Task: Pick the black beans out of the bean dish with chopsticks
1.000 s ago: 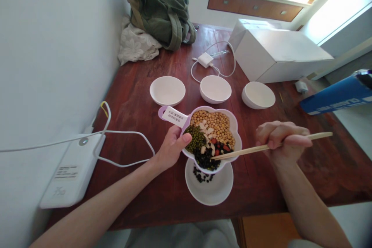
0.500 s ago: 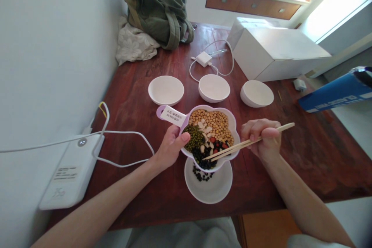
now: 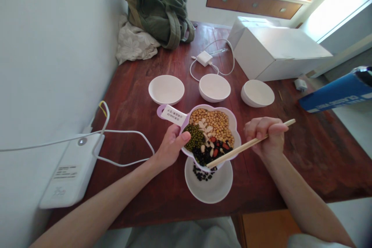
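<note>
My left hand (image 3: 171, 145) grips the rim of a flower-shaped white and purple bowl (image 3: 236, 139) with a labelled handle, thumb over the edge. Inside it lie yellow soybeans (image 3: 217, 122), green mung beans (image 3: 194, 138), black beans (image 3: 202, 155) and peanuts (image 3: 207, 128). My right hand (image 3: 266, 135) is closed on a pair of chopsticks (image 3: 247, 145); their tips are at the near rim among the black beans. Partly under the flower bowl stands a round white bowl (image 3: 215, 193) with some black beans (image 3: 203, 174) in it.
Beyond the flower bowl stand three white bowls, left (image 3: 166, 90), middle (image 3: 214, 87) and right (image 3: 257, 93). A charger (image 3: 204, 58) with its cable, a white box (image 3: 279, 52) and a green bag (image 3: 159, 11) are farther back. A blue bottle (image 3: 337, 91) is at right, a white power bank (image 3: 71, 174) at left.
The chopstick tips have shifted slightly toward me, from over the black beans to the near rim, and the two sticks now look closer together. My left hand and the bowl stay in place.
</note>
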`<state>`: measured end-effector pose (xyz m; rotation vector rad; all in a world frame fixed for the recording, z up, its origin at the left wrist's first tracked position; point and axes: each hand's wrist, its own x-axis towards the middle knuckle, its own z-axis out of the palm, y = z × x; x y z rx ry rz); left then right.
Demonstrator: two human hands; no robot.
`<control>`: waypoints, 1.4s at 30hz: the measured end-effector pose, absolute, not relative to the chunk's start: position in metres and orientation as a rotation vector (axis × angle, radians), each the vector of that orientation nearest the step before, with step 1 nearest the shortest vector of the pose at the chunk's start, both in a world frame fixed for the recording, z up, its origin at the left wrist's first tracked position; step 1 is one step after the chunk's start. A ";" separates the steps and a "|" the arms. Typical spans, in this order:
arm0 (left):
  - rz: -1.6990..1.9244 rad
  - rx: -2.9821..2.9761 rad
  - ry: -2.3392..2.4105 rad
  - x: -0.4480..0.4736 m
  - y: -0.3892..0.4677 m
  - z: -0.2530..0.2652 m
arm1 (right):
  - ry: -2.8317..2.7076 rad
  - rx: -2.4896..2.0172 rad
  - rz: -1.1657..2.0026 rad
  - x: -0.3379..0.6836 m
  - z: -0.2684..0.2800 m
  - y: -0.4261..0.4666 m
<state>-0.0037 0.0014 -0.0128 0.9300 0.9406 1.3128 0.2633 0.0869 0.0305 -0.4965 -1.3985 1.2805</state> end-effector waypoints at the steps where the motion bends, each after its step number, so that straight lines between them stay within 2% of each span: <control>1: 1.312 0.929 0.939 -0.004 0.001 -0.013 | -1.396 -0.494 1.264 0.264 0.031 0.088; 10: 1.321 0.930 0.909 -0.004 0.002 -0.010 | -1.512 -0.433 1.127 0.275 0.034 0.088; 16: 1.321 0.928 0.887 -0.004 0.001 -0.013 | -1.492 -0.454 1.271 0.268 0.032 0.084; 25: 1.334 0.936 0.899 -0.004 0.002 -0.014 | -1.431 -0.483 1.312 0.260 0.028 0.083; 42: 1.320 0.933 0.879 -0.003 0.002 -0.011 | -1.503 -0.428 1.133 0.265 0.033 0.081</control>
